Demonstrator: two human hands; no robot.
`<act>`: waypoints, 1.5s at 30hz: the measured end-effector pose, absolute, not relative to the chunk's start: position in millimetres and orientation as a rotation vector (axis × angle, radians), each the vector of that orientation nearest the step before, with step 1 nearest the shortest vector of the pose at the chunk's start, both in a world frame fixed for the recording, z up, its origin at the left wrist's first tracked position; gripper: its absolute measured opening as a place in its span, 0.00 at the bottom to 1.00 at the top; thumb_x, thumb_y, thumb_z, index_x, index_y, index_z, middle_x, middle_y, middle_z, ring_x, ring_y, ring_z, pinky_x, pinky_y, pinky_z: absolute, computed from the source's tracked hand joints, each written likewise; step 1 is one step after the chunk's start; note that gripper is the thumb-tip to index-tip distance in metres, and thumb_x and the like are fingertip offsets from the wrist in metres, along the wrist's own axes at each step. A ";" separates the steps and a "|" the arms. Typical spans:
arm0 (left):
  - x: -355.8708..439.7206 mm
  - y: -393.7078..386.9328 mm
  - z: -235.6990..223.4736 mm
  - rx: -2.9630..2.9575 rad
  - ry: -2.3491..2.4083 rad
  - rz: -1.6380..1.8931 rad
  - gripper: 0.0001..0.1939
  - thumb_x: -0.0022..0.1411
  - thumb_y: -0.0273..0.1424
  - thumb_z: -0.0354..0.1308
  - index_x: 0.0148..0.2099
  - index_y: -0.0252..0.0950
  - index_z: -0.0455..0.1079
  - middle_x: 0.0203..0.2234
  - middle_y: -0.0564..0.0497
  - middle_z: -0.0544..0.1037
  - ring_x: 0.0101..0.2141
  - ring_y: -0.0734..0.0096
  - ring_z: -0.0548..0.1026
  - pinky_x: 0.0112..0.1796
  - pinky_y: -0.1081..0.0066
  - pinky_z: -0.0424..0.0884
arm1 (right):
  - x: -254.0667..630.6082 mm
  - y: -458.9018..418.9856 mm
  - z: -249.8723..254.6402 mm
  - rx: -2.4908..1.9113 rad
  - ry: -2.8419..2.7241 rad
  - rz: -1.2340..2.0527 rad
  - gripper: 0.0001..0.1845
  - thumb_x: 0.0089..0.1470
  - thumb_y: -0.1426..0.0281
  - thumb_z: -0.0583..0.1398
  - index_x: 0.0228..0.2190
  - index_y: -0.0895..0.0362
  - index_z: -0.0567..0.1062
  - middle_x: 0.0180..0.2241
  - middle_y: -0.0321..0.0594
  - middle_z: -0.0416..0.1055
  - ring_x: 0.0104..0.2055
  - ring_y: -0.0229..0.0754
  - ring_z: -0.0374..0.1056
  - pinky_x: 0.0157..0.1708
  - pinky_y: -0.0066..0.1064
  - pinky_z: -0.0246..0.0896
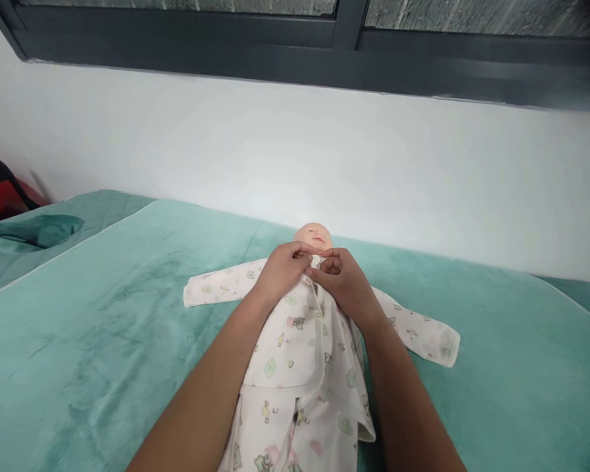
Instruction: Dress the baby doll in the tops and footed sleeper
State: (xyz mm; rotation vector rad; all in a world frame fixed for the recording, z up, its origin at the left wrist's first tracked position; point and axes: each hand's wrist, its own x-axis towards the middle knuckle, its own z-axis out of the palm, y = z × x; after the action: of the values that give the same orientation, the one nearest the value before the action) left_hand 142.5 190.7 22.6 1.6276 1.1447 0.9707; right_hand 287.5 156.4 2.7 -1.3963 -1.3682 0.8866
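A baby doll lies on its back on a teal blanket, head toward the wall. It wears a white romper printed with small animals, sleeves spread to both sides. My left hand and my right hand meet at the romper's collar just under the doll's chin. Both hands have their fingers pinched on the fabric edges at the top of the front opening. A row of snaps runs down the front below my hands.
A white wall rises behind the bed under a dark window frame. At the far left lie a folded teal pillow and something red and black.
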 end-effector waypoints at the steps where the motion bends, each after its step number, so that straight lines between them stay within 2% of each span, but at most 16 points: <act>1: 142.8 189.2 21.8 1.687 1.197 0.970 0.12 0.59 0.27 0.52 0.39 0.39 0.77 0.36 0.50 0.78 0.38 0.66 0.75 0.39 0.66 0.72 | 288.5 155.8 3.7 -1.400 -1.382 0.894 0.23 0.44 0.59 0.66 0.40 0.53 0.67 0.26 0.28 0.66 0.28 0.37 0.64 0.30 0.30 0.57; 5: 141.2 182.1 16.7 1.874 1.283 0.996 0.12 0.62 0.28 0.51 0.36 0.41 0.76 0.40 0.49 0.75 0.45 0.63 0.73 0.48 0.63 0.69 | 293.0 152.5 9.0 -1.410 -1.416 0.949 0.19 0.45 0.57 0.65 0.37 0.53 0.69 0.27 0.30 0.68 0.26 0.36 0.62 0.25 0.28 0.56; 8: 136.5 174.5 10.9 1.926 1.288 1.022 0.12 0.64 0.31 0.50 0.33 0.40 0.75 0.38 0.48 0.74 0.46 0.62 0.72 0.48 0.62 0.69 | 296.1 148.9 14.4 -1.454 -1.413 1.005 0.15 0.48 0.56 0.62 0.32 0.53 0.70 0.26 0.31 0.67 0.23 0.36 0.59 0.20 0.28 0.53; 10: 132.3 167.6 7.1 1.942 1.266 1.081 0.11 0.65 0.32 0.50 0.36 0.40 0.75 0.39 0.48 0.73 0.46 0.63 0.72 0.48 0.63 0.69 | 297.6 145.8 18.6 -1.498 -1.438 0.998 0.13 0.50 0.56 0.60 0.29 0.53 0.71 0.24 0.31 0.67 0.22 0.36 0.59 0.19 0.28 0.53; 13: 126.6 157.1 4.1 1.972 1.249 1.119 0.10 0.65 0.33 0.52 0.42 0.44 0.75 0.42 0.49 0.73 0.47 0.64 0.71 0.49 0.64 0.67 | 297.2 140.5 24.6 -1.563 -1.505 0.925 0.10 0.51 0.59 0.59 0.29 0.52 0.72 0.25 0.32 0.68 0.25 0.38 0.62 0.22 0.29 0.57; 19: 121.4 150.2 9.0 1.997 1.179 1.062 0.11 0.67 0.36 0.51 0.45 0.45 0.75 0.44 0.51 0.74 0.49 0.64 0.69 0.51 0.64 0.65 | 286.4 132.0 28.7 -1.694 -1.605 0.785 0.08 0.50 0.60 0.59 0.29 0.51 0.71 0.26 0.32 0.70 0.27 0.39 0.63 0.26 0.30 0.56; 22: 120.6 151.1 11.4 2.002 1.162 1.036 0.09 0.64 0.38 0.54 0.41 0.44 0.74 0.43 0.50 0.74 0.49 0.62 0.69 0.51 0.61 0.65 | 278.9 127.0 28.5 -1.714 -1.612 0.735 0.10 0.51 0.59 0.58 0.27 0.52 0.70 0.25 0.32 0.69 0.26 0.39 0.63 0.26 0.31 0.55; 26: 118.0 153.1 11.1 1.927 1.136 1.073 0.05 0.62 0.34 0.56 0.34 0.41 0.71 0.40 0.50 0.75 0.47 0.62 0.69 0.50 0.61 0.65 | 268.4 116.4 29.1 -1.742 -1.608 0.639 0.12 0.54 0.57 0.56 0.27 0.52 0.69 0.24 0.33 0.69 0.27 0.41 0.63 0.27 0.32 0.55; 31: 109.2 156.9 11.6 1.838 1.005 1.050 0.10 0.64 0.35 0.52 0.32 0.39 0.70 0.39 0.49 0.74 0.45 0.65 0.71 0.51 0.64 0.65 | 262.3 103.1 27.2 -1.749 -1.632 0.649 0.15 0.51 0.53 0.58 0.30 0.51 0.68 0.27 0.33 0.69 0.27 0.40 0.62 0.26 0.32 0.56; 36: 103.9 160.0 10.4 1.866 0.882 0.980 0.10 0.64 0.36 0.53 0.39 0.40 0.73 0.45 0.49 0.73 0.49 0.65 0.70 0.53 0.65 0.63 | 262.4 98.0 20.5 -1.709 -1.579 0.608 0.11 0.51 0.58 0.58 0.32 0.52 0.70 0.27 0.32 0.68 0.27 0.39 0.62 0.29 0.32 0.56; 41: 110.1 160.6 3.8 1.858 0.893 1.042 0.08 0.61 0.38 0.57 0.35 0.40 0.73 0.46 0.49 0.72 0.50 0.64 0.70 0.55 0.63 0.61 | 265.1 102.0 12.9 -1.589 -1.406 0.656 0.08 0.51 0.62 0.59 0.29 0.53 0.73 0.26 0.33 0.70 0.30 0.39 0.63 0.33 0.32 0.56; 45: 114.3 158.7 3.5 1.886 0.900 1.058 0.10 0.61 0.39 0.57 0.34 0.39 0.72 0.45 0.49 0.73 0.50 0.63 0.69 0.56 0.63 0.61 | 268.8 105.9 3.3 -1.393 -1.107 0.789 0.08 0.48 0.63 0.61 0.29 0.54 0.75 0.27 0.32 0.71 0.30 0.39 0.63 0.33 0.30 0.56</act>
State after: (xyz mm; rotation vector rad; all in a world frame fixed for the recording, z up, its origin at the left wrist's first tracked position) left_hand 114.3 158.7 3.5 1.8860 0.9002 1.0577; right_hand 268.8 105.9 3.3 -1.3928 -1.1074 0.7886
